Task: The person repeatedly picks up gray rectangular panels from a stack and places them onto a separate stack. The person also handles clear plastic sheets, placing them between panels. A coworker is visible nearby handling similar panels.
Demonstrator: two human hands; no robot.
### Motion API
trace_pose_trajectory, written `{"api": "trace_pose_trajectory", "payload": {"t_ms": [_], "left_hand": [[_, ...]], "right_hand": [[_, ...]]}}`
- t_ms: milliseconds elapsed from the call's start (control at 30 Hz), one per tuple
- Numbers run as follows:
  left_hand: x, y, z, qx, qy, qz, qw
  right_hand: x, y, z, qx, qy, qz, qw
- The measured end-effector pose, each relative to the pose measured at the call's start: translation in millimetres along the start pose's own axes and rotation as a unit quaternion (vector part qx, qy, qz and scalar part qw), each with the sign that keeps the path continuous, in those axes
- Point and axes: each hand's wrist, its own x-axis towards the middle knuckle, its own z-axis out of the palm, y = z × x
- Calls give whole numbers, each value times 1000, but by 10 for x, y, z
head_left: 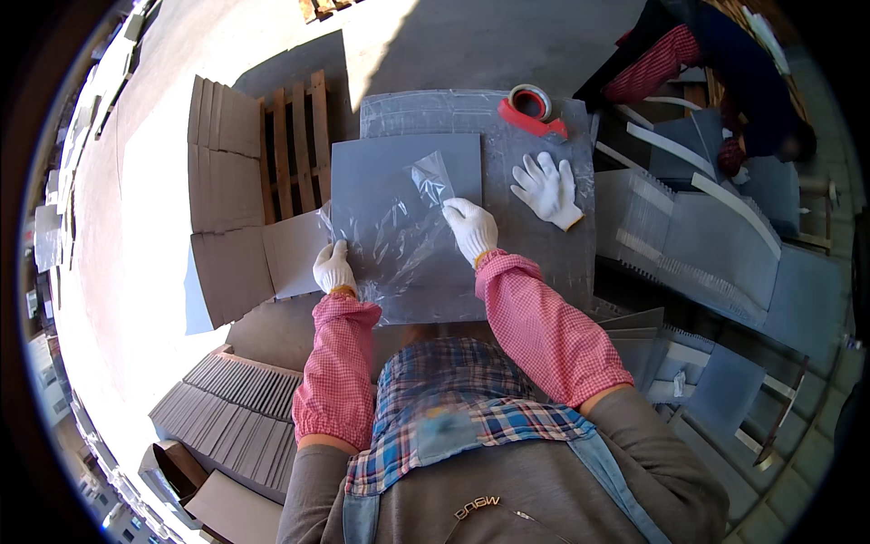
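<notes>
1. The right hand is pinching clear film; the left hand is curling by its left side, exact hold unclear.
2. The film is lying across a grey board; this is looking like spreading, next calling for an even pull.
3. Lower left, a box is gaping, contents undiscernible.

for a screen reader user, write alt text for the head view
A white-gloved right hand pinches crinkled, clear plastic film over a grey rectangular panel, the white-gloved left hand at the panel's left edge. On the right lie a white knitted glove and a red tape dispenser.
</notes>
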Motion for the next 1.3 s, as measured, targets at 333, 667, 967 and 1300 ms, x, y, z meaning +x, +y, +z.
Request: {"api": "trace_pose_trajectory", "payload": {"t_ms": [333, 667, 967, 1300], "left_hand": [[383, 190, 329, -5, -20, 83, 996], [891, 593, 655, 171, 27, 284, 943], [953, 921, 899, 178, 66, 347, 918], [-171, 998, 798, 390, -227, 525, 722]], "right_hand": [[89, -156, -9, -145, -1, 48, 988], [357, -336, -30, -103, 58, 73, 990], [512, -431, -51, -156, 49, 108, 981], [465, -424, -44, -282, 184, 30, 941]]}}
